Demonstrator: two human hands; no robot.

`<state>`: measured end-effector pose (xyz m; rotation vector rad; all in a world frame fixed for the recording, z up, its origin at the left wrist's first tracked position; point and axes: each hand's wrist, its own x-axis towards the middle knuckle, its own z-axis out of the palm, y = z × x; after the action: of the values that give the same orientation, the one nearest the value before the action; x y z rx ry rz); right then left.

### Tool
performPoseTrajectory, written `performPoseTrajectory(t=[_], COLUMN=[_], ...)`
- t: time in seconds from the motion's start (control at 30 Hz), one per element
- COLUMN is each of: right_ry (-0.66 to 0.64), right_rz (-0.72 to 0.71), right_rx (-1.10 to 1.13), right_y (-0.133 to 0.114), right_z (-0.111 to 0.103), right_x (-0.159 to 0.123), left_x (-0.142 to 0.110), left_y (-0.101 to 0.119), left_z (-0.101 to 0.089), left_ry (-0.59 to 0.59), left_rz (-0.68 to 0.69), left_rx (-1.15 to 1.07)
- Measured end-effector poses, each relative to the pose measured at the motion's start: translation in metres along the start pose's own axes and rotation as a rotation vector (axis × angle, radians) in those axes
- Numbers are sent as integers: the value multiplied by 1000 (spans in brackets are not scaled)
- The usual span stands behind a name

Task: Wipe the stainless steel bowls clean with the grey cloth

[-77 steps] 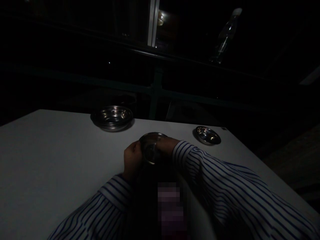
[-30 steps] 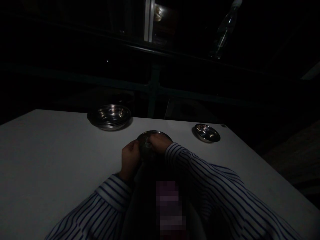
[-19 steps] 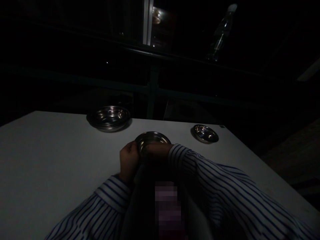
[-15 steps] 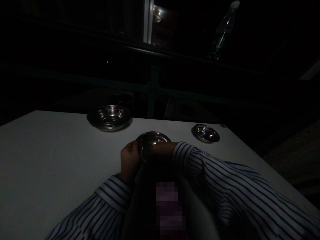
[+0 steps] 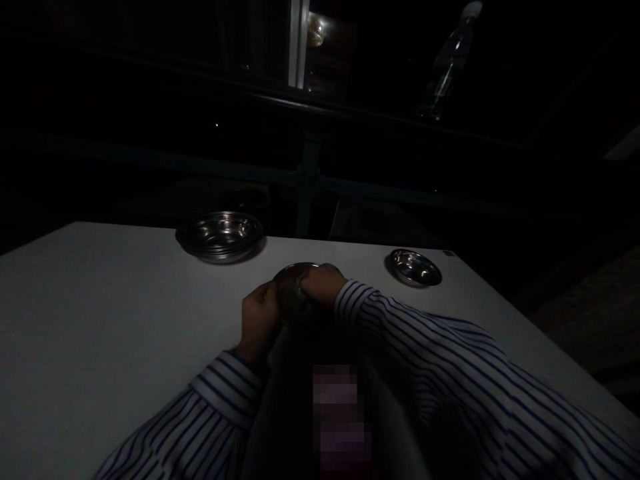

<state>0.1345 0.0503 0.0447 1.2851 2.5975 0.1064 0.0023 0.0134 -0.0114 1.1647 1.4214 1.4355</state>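
Observation:
A shiny metal bowl point(image 5: 289, 308) is held close to my body over the near part of the table. My left hand point(image 5: 259, 313) is closed on its left rim, thumb side up. Across the bowl's far right side reaches my right hand point(image 5: 323, 283), its fingers bent down into the bowl. Something pale and greyish shows at those fingertips, but it is too dark to tell what it is. Both my sleeves are striped, and the bowl's lower part is lost in shadow.
A stack of metal bowls point(image 5: 220, 243) stands at the table's back left. One smaller metal bowl point(image 5: 415, 268) sits at the back right on the white table point(image 5: 125, 320). Beyond, a plastic bottle point(image 5: 450, 63) stands on a dark ledge.
My right hand has moved up from deep inside the bowl to its far rim area. My left hand keeps its hold on the left rim.

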Motion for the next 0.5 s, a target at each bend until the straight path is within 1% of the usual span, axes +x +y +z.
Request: performPoseTrajectory(t=[0.13, 0.23, 0.33, 0.4, 0.5], right_ry=[-11, 19, 44, 37, 7], right_rz=[-14, -79, -120, -102, -60], right_rx=[-50, -74, -95, -109, -126], right_y=[0, -5, -7, -5, -2], right_z=[0, 1, 2, 2, 0], right_x=[-2, 5, 11, 10, 3], left_x=[-1, -2, -3, -4, -5], left_y=[-1, 2, 7, 8, 7], left_z=[1, 0, -1, -1, 0], left_ry=[-21, -41, -8, 24, 29], left_rz=[-2, -10, -2, 3, 9], left_rx=[-14, 26, 91, 107, 75])
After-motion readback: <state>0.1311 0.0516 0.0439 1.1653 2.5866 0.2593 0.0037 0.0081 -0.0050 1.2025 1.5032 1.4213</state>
